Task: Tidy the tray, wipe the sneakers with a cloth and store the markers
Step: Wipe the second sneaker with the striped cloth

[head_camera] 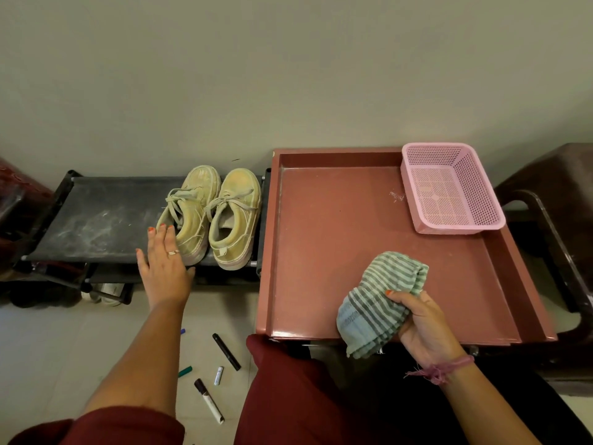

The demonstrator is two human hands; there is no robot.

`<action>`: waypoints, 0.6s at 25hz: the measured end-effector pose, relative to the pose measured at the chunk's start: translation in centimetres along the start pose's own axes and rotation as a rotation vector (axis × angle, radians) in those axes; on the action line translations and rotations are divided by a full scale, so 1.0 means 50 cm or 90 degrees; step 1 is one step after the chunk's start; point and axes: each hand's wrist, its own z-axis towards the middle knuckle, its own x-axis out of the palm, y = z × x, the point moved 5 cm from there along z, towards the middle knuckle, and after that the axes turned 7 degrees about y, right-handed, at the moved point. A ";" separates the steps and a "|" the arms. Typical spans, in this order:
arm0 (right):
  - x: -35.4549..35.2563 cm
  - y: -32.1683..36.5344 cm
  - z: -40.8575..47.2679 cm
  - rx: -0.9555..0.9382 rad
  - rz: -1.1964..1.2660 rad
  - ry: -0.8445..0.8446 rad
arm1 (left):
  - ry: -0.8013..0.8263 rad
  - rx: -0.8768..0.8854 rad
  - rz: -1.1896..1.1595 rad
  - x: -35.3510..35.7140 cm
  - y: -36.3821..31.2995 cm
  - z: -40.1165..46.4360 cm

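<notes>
Two pale yellow sneakers (210,216) stand side by side on a black shoe rack (96,220), toes to the wall. My left hand (165,261) reaches out flat with straight fingers, its tips at the heel side of the left sneaker. My right hand (423,322) grips a bunched green and grey striped cloth (378,303) over the near part of the reddish-brown tray (321,252). A pink mesh basket (449,187) sits in the tray's far right corner. Several markers lie on the floor: a black one (226,351), a white one (208,401), a green one (185,371) and a blue one (182,331).
A small silver cylinder (218,375) lies among the markers on the pale tile floor. A dark brown plastic chair (558,220) stands right of the tray. More shoes sit under the rack (106,292). My knees in maroon cloth fill the bottom.
</notes>
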 end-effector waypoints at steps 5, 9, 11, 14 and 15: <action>-0.004 -0.001 0.002 0.001 0.008 -0.001 | -0.013 0.009 0.018 0.001 -0.001 0.008; -0.006 -0.002 0.004 -0.001 0.016 0.007 | -0.025 0.016 0.011 -0.007 0.004 0.010; -0.007 -0.001 0.004 0.001 0.018 0.012 | -0.037 0.017 -0.007 -0.022 0.011 0.008; -0.011 0.001 0.003 0.005 0.028 0.015 | -0.061 0.031 -0.045 -0.076 0.017 0.003; -0.013 0.002 0.003 0.005 0.035 0.014 | -0.070 0.041 -0.061 -0.103 0.016 0.002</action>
